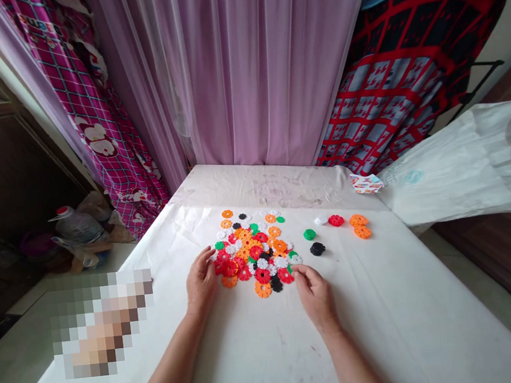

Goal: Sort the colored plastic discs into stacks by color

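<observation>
A loose pile of flat, notched plastic discs (248, 245) lies on the white-covered table, mixed in red, orange, white, green and black. My left hand (202, 282) rests at the pile's left edge, fingers stretched and held loosely, close to the red discs (221, 263). On the lower right side of the pile is my right hand (315, 295), its fingers loosely curved and their tips by a red disc (285, 275). Right of the pile, discs sit sorted by colour: green (309, 234), black (317, 249), white (320, 220), red (336, 220) and orange (360, 227).
A white bag (462, 163) lies over the table's right edge, beside a small patterned packet (366, 183). Purple curtains (246, 64) hang behind the table (263, 355). A plastic jug (79, 225) stands on the floor at left. A blurred patch (110, 328) covers the left table edge.
</observation>
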The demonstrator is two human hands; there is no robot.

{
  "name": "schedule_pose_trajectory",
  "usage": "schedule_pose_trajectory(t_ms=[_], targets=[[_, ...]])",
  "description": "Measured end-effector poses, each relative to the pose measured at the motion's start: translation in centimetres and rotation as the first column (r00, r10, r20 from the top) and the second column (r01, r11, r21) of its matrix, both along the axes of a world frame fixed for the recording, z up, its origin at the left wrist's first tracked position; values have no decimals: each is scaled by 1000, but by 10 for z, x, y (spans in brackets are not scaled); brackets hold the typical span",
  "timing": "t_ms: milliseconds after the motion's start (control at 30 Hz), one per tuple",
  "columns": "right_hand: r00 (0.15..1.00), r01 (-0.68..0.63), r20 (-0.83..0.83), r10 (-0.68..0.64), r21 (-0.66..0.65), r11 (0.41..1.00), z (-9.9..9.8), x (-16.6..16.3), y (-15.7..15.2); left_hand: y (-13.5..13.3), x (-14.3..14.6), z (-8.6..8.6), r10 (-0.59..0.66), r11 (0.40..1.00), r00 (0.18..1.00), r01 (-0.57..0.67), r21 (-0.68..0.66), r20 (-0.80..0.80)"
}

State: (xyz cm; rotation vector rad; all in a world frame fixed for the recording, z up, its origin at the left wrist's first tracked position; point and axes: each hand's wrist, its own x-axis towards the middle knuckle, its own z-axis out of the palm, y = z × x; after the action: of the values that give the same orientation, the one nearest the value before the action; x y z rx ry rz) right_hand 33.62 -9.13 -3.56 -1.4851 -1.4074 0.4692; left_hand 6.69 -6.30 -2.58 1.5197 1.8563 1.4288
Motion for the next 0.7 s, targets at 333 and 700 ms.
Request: schedule_pose_trajectory(t_ms=[333,700], targets=[[967,-16,253,28,-49,999,5,1,-9,-6,0,12,79,996,970,-69,-50,230],[871,-140,470,143,-41,989,10,-7,-20,-8,0,5,18,999,994,-13,-53,103]])
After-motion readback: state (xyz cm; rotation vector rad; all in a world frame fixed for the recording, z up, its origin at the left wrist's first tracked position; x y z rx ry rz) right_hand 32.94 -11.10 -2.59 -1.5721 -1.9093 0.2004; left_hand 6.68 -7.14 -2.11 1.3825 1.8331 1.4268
